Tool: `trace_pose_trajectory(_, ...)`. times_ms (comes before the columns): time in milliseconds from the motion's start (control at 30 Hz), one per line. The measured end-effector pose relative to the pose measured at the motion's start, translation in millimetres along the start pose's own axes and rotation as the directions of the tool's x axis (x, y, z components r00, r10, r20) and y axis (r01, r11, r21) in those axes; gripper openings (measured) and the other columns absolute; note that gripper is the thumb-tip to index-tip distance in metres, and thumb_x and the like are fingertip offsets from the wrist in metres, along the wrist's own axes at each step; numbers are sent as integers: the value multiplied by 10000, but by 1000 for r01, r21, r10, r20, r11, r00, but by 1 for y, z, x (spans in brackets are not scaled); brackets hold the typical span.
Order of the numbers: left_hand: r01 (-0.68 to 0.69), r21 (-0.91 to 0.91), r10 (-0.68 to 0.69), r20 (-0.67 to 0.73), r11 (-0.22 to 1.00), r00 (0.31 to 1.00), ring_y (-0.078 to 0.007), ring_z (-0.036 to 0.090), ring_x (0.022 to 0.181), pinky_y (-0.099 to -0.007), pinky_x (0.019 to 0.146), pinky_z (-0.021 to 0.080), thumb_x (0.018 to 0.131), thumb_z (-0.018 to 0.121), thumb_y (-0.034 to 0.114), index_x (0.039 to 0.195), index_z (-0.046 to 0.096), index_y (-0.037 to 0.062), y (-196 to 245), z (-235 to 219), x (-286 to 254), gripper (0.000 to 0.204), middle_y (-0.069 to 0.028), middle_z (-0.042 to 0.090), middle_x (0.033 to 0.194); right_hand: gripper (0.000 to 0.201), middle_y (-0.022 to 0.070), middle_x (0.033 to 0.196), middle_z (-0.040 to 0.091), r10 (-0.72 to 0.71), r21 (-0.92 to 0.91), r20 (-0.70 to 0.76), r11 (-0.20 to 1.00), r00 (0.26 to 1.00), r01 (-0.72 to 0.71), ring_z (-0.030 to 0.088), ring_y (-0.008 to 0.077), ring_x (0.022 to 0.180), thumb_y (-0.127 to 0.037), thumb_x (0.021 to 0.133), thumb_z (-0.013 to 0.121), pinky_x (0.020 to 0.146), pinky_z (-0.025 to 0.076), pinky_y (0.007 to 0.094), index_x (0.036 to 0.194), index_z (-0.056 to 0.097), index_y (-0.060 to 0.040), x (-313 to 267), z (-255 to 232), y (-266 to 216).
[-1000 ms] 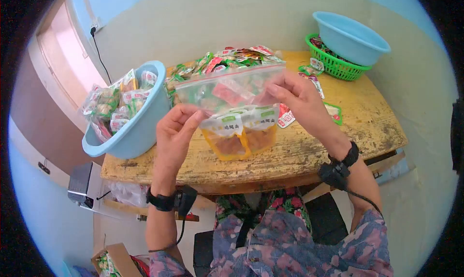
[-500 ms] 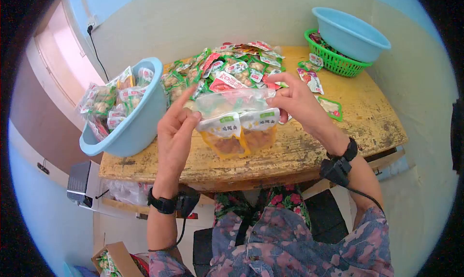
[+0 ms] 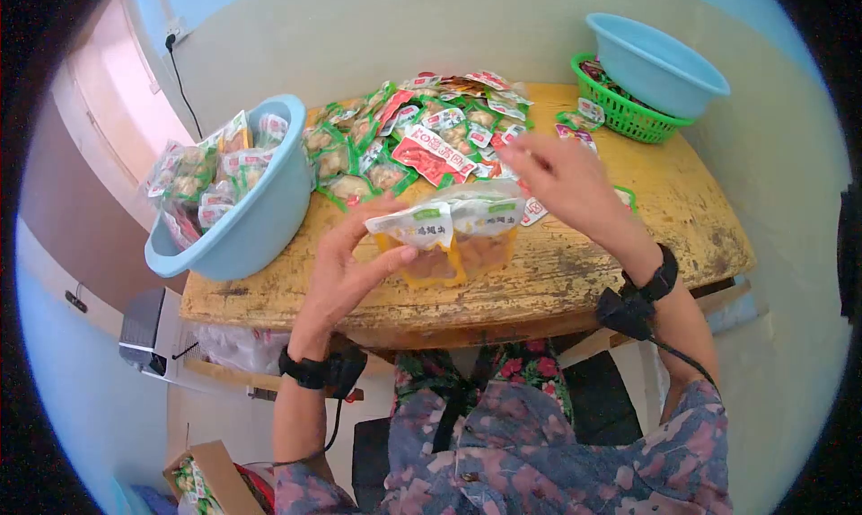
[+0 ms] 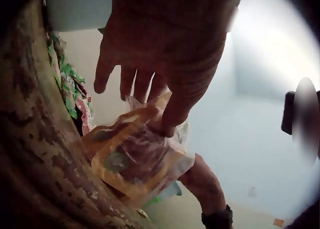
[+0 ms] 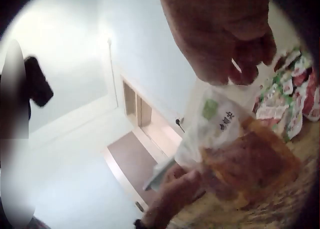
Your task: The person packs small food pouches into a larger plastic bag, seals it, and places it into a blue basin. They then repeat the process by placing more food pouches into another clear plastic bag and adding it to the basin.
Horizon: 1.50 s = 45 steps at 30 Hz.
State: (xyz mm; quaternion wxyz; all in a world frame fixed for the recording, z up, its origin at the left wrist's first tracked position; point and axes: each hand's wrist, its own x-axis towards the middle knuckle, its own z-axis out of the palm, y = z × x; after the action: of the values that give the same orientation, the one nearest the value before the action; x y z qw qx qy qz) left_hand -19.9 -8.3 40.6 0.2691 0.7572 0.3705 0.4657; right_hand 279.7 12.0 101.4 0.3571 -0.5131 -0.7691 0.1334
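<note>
A clear zip bag holding yellow-and-white snack packets stands upright over the front of the table. My left hand grips its left side, the thumb across the front and the fingers behind; the left wrist view shows this thumb on the plastic. Just above the bag's top right corner, my right hand hovers with loosely bent fingers. In the right wrist view that hand appears above the bag's white upper part with nothing in it. The bag's top lies folded back behind the packets.
Many green, red and white snack packets are heaped at the back of the worn wooden table. A blue tub full of packets stands left. At the back right, a blue basin sits on a green basket.
The bag's clear top with its red zip stripe has folded down and back. The left hand has moved from its upper edge onto its side; the right hand has let go and lifted away.
</note>
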Motion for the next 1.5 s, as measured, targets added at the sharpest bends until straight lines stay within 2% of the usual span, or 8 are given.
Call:
trace_pose_trajectory(67, 173, -178, -165, 60, 969, 984, -166, 626, 1224, -345, 1083, 459, 895, 814, 166, 1235, 693, 19, -2, 1, -5, 389, -93, 718, 1248, 350, 120, 863, 731, -280, -181, -198, 952, 939, 246, 689, 311, 698, -380, 970, 660, 679, 551, 421, 1049, 722, -44, 6, -1, -10)
trace_pose_trajectory(133, 221, -188, -207, 93, 957, 974, -170, 655, 1154, -343, 1025, 496, 912, 798, 172, 1279, 674, 27, -5, 1, -8, 413, -71, 723, 1208, 387, 144, 876, 734, -685, -294, -302, 729, 663, 618, 697, 351, 746, -432, 954, 678, 723, 553, 436, 1042, 724, -58, 18, 2, -13)
trace_pose_trajectory(333, 191, -129, -174, 129, 973, 976, -183, 687, 1085, -358, 975, 529, 951, 762, 246, 1312, 645, -1, -18, 2, -17, 453, -86, 742, 1170, 343, 143, 856, 738, -277, -14, 419, 950, 864, 312, 713, 315, 795, -384, 967, 678, 733, 540, 421, 1137, 741, -92, 10, 14, -19)
trace_pose_trajectory(600, -32, 307, -33, 207, 951, 978, -411, 560, 1298, -468, 1118, 447, 938, 713, 270, 1492, 458, 13, -20, -8, -48, 662, -235, 604, 1354, 299, 173, 720, 637, -174, 72, 402, 985, 899, 159, 615, 207, 655, -308, 1013, 654, 623, 460, 371, 1113, 738, -39, 23, 23, -2)
trace_pose_trajectory(767, -83, 472, -9, 190, 877, 982, -447, 395, 1451, -492, 1216, 336, 944, 712, 366, 1533, 408, -5, -21, -23, -86, 760, -269, 455, 1526, 366, 6, 960, 750, 21, 227, 310, 969, 951, -95, 638, 83, 836, -322, 1031, 649, 760, 527, 283, 1202, 735, -11, 59, 5, -5)
trace_pose_trajectory(967, -78, 622, -50, 186, 779, 981, -406, 349, 1494, -559, 1238, 255, 879, 741, 501, 1543, 432, 80, -16, -16, -115, 845, -226, 398, 1591, 402, 47, 1009, 753, -64, 488, 6, 871, 998, 53, 687, 110, 849, -336, 1046, 613, 783, 544, 287, 1215, 702, 17, 146, 15, -79)
trace_pose_trajectory(1267, -50, 622, -50, 143, 781, 988, -373, 349, 1502, -520, 1255, 242, 856, 762, 432, 1556, 420, 114, -27, -10, -117, 841, -201, 387, 1609, 330, 127, 982, 757, -60, 556, 100, 831, 993, -6, 746, 235, 829, -258, 1024, 584, 738, 613, 372, 1089, 698, 45, 273, 127, -161)
trace_pose_trajectory(1500, -42, 607, -49, 133, 793, 990, -358, 339, 1511, -501, 1254, 248, 845, 774, 384, 1560, 417, 124, -32, -9, -118, 840, -195, 377, 1617, 338, 198, 1093, 732, -259, -517, 133, 806, 957, 290, 719, 401, 990, -293, 903, 629, 849, 577, 528, 1093, 720, -29, 312, 207, -151)
